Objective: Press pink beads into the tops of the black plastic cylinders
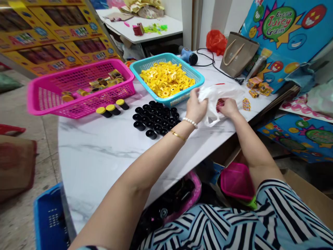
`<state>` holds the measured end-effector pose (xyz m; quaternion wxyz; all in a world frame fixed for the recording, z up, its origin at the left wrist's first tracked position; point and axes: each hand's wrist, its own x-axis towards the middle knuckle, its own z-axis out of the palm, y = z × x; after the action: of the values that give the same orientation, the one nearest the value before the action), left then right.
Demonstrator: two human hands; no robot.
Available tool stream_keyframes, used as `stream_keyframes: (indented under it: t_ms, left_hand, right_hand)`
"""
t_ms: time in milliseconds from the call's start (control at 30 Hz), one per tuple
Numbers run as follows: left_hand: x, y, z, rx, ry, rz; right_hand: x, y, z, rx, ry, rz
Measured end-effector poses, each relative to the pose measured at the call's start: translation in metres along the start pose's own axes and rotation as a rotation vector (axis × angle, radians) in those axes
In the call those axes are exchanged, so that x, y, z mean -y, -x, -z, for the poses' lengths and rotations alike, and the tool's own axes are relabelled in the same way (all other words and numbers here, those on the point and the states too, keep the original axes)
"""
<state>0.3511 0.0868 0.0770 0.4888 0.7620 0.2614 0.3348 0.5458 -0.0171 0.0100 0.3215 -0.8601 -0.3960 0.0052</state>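
My right hand [229, 107] is bunched on half-hidden reddish stuff [220, 104] in a white bag [226, 91] on the table [125, 149], mouth facing me, long axis unclear. Can't tell if my left hand [195, 107] is gripping.

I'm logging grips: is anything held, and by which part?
Cannot tell: the left hand is at the white bag, the right hand at something reddish in its opening.

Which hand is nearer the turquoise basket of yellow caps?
Left. The left hand is just off the near right corner of the turquoise basket, at the white plastic bag; the right hand is farther right, at the bag's opening.
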Motion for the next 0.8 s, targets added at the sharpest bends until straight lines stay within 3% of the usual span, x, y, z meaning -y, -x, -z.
stream_keyframes:
  t_ms: [100,167,233,267,333,400,433,533,600,700,800]
  left_hand:
    - [0.016,0.018,0.016,-0.144,-0.006,0.137]
    - [0.016,0.040,0.025,-0.250,-0.079,0.038]
    - [0.007,0.064,0.028,-0.325,-0.209,-0.202]
    - [0.002,0.075,0.028,-0.280,-0.268,-0.353]
    - [-0.005,0.087,0.022,0.008,-0.367,-0.666]
    - [-0.001,0.084,0.014,0.273,-0.454,-0.786]
    - [0.005,0.079,0.010,0.314,-0.503,-0.743]
    - [0.032,0.054,0.005,0.187,-0.641,-0.430]
    - [0.048,0.042,0.006,0.141,-0.683,-0.322]
    - [0.057,0.042,0.006,0.093,-0.686,-0.303]
    - [0.051,0.056,-0.003,0.085,-0.649,-0.411]
  right_hand:
    - [-0.010,-0.001,0.003,-0.056,0.013,-0.047]
    - [-0.012,-0.004,0.005,-0.078,0.011,-0.063]
    - [-0.009,-0.005,0.007,-0.083,0.003,-0.064]
    - [-0.005,-0.006,0.009,-0.082,0.020,-0.056]
    - [0.005,-0.003,0.012,-0.074,0.100,-0.013]
    - [0.017,0.002,0.018,-0.051,0.192,0.048]
    - [0.022,0.006,0.022,-0.041,0.226,0.076]
    - [0.032,0.020,0.034,-0.064,0.296,0.164]
    - [0.032,0.030,0.040,-0.037,0.317,0.282]
    - [0.028,0.040,0.044,0.065,0.124,0.421]
    - [0.022,0.043,0.049,-0.085,-0.204,0.288]
